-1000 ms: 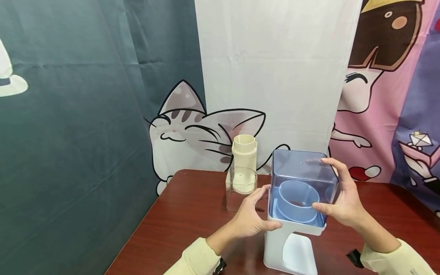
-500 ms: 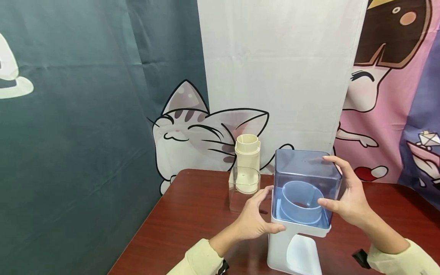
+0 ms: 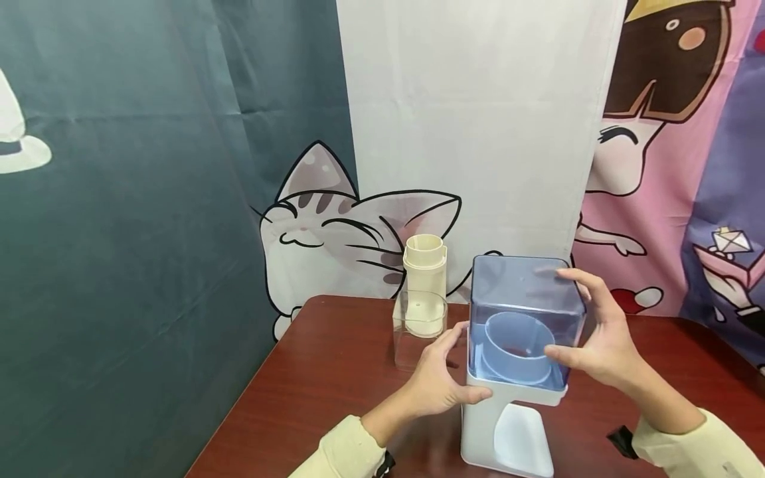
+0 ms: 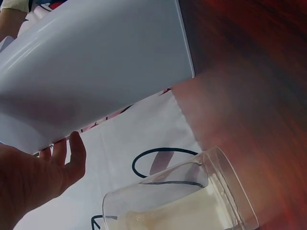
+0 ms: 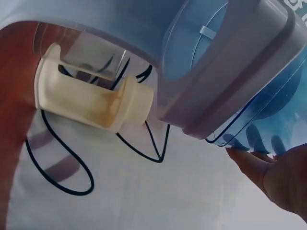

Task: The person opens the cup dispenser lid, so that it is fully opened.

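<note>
A white stand [image 3: 476, 431] with an upper tray and a flat foot stands upright on the table. On its tray sits a blue see-through box-shaped cover [image 3: 514, 282], through which a round collar shows. My left hand [image 3: 431, 382] grips the left side of the tray, thumb at the front, fingers behind. My right hand [image 3: 603, 338] holds the cover's right side between thumb and fingers. In the left wrist view, the stand's smooth white wall [image 4: 105, 62] fills the upper left, with the left hand [image 4: 38, 177] at its edge. The right hand's fingertips [image 5: 244, 158] touch the blue cover in the right wrist view.
Behind the left hand stands a cream cylindrical holder [image 3: 425, 282] with a clear box [image 3: 409, 348] in front of it. The red-brown table [image 3: 311, 385] ends at a printed cloth backdrop [image 3: 478, 119]. A black strap [image 3: 623, 441] is by the right sleeve.
The head view sways slightly right and back. Both hands keep their hold on the stand and cover; the right hand and the cover's top sit slightly higher in view.
</note>
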A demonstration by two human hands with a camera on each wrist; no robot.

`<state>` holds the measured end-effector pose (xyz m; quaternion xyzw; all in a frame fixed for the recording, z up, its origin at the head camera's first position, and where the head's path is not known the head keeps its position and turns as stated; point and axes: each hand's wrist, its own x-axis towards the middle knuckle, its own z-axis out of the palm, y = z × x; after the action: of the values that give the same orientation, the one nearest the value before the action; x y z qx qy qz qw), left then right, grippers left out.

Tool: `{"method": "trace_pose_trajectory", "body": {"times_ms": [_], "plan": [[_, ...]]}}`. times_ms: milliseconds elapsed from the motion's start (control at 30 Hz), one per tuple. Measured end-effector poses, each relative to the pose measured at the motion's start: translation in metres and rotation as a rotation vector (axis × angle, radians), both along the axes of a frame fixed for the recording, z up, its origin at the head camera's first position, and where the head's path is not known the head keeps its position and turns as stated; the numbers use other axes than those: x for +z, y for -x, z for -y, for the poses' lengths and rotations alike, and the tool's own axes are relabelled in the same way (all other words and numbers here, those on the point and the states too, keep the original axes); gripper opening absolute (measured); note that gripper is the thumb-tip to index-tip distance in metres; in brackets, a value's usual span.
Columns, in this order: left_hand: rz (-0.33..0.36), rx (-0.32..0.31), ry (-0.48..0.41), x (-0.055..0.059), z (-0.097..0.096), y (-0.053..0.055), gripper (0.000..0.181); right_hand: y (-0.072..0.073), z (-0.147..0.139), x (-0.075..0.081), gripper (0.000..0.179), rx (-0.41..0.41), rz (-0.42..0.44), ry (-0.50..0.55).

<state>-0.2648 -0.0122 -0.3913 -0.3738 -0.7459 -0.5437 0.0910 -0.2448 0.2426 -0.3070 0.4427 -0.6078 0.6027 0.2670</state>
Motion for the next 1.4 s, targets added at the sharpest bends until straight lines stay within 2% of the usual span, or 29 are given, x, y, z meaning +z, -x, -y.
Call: {"method": "trace_pose_trajectory", "body": {"times_ms": [200,467,567,767,1033,1300,1400], "plan": [[-0.004,-0.005,0.016,0.0,-0.001,0.001,0.094,-0.002,-0.003,0.001,0.096,0.021,0.07,0.134],[0.04,-0.031,-0.005,0.001,0.002,0.004,0.097,-0.004,-0.006,0.006,0.092,0.024,0.005,0.218],[0.072,-0.044,-0.009,0.0,0.003,0.005,0.097,-0.008,-0.009,0.008,0.092,-0.027,-0.009,0.257],[0.118,-0.045,-0.016,-0.001,0.005,0.005,0.096,-0.015,-0.015,0.011,0.091,0.018,0.015,0.32],[0.087,-0.038,-0.021,-0.003,0.009,0.01,0.088,-0.027,-0.031,0.015,0.095,-0.093,-0.054,0.379],[0.035,-0.017,-0.013,0.002,0.013,0.013,0.074,-0.038,-0.04,0.018,0.095,-0.11,-0.073,0.393],[0.017,-0.011,-0.009,0.001,0.016,0.016,0.07,-0.044,-0.04,0.016,0.094,-0.05,-0.067,0.382]]}}
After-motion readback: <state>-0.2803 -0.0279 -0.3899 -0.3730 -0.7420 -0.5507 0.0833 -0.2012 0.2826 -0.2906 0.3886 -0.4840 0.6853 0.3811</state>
